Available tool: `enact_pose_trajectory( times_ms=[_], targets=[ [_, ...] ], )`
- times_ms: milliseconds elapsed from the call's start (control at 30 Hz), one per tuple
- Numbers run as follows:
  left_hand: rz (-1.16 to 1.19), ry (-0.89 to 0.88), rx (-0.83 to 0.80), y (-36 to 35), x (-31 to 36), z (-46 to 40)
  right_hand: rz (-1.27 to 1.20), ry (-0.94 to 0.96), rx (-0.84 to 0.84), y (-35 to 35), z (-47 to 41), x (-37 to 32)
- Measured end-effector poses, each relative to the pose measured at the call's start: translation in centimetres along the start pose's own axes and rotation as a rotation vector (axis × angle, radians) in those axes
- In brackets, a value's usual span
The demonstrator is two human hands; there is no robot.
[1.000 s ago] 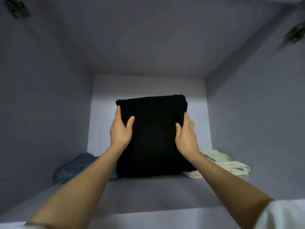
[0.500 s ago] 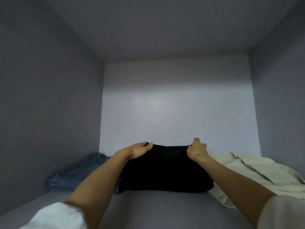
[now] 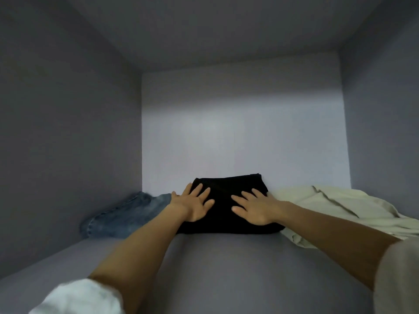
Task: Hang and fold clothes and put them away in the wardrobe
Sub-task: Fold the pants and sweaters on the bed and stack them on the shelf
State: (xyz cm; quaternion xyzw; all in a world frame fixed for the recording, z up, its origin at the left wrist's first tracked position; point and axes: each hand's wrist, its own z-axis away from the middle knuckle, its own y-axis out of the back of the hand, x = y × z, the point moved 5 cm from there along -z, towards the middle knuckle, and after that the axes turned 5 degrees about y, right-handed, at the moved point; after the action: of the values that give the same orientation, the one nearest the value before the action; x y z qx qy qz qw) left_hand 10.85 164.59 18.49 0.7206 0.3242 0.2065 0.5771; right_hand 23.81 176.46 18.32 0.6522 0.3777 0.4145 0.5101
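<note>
A folded black garment (image 3: 229,189) lies flat on the wardrobe shelf (image 3: 226,268), close to the back wall. My left hand (image 3: 192,205) rests palm down on its left half with the fingers spread and straight. On its right half my right hand (image 3: 254,207) lies flat in the same way. Folded blue jeans (image 3: 122,214) sit to the left of the black garment, partly under its edge. A pale cream garment (image 3: 340,209) lies loosely crumpled to its right.
Grey side walls close in the compartment at left (image 3: 68,132) and right (image 3: 385,132), with a lit back panel (image 3: 242,137) and a low ceiling. The shelf's front strip stretches bare between my forearms.
The black garment went from held upright to lying flat at the shelf's back. My hands let go of its far edge and now lie flat on top, fingers spread.
</note>
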Motion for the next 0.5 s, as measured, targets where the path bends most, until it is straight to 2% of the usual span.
enact_pose_trajectory(
  times_ms=[67, 133, 267, 367, 500],
  targets=[
    [0.011, -0.005, 0.007, 0.4, 0.0, 1.3, -0.011, -0.041, -0.05, -0.4, 1.5, -0.2],
    [0.083, -0.01, 0.086, 1.7, -0.2, 3.4, -0.095, -0.063, 0.011, 0.8, 3.2, -0.6],
    [0.292, 0.002, 0.334, 4.4, -2.0, 9.9, -0.307, 0.014, 0.41, 4.3, 9.1, -4.3],
    [0.363, -0.014, 0.49, 4.9, -4.0, 16.1, -0.449, 0.067, 0.565, 4.1, 14.4, -8.6],
    [0.529, -0.053, 0.567, 3.5, -6.2, 23.7, -0.786, 0.15, 0.836, 3.5, 19.9, -14.1]
  ],
)
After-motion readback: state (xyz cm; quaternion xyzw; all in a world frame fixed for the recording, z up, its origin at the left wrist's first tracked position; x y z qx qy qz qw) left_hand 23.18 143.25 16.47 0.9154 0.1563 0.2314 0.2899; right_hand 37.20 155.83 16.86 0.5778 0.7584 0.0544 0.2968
